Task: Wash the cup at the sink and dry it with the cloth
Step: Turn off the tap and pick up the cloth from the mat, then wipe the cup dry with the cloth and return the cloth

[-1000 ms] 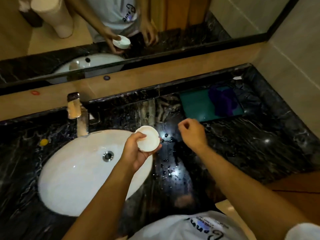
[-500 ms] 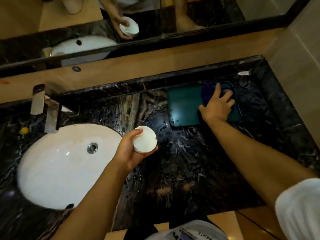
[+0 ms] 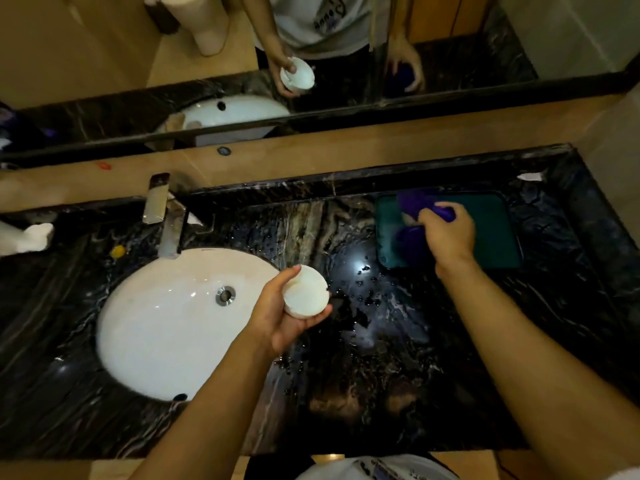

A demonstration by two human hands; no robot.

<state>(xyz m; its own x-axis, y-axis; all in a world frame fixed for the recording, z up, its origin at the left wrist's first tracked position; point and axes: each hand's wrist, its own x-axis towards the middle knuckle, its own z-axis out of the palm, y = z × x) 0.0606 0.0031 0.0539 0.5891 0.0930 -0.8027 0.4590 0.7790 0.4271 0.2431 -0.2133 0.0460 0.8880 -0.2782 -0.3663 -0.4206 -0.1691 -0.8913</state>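
My left hand (image 3: 277, 317) grips a small white cup (image 3: 306, 292), bottom side toward me, just past the right rim of the white oval sink (image 3: 166, 323). My right hand (image 3: 448, 233) is closed on a purple cloth (image 3: 410, 242), which hangs bunched from my fingers over the left part of a green tray (image 3: 495, 230) at the back right of the counter. Part of the cloth is hidden under my hand.
A chrome faucet (image 3: 166, 223) stands behind the sink. The black marble counter (image 3: 381, 358) carries water drops between sink and tray. A mirror (image 3: 311, 64) runs along the back wall above a wooden ledge. White crumpled paper (image 3: 24, 237) lies far left.
My right hand went from mid-counter to the tray, closed on the purple cloth and drew it leftward off the tray. My left hand kept the cup beside the sink.
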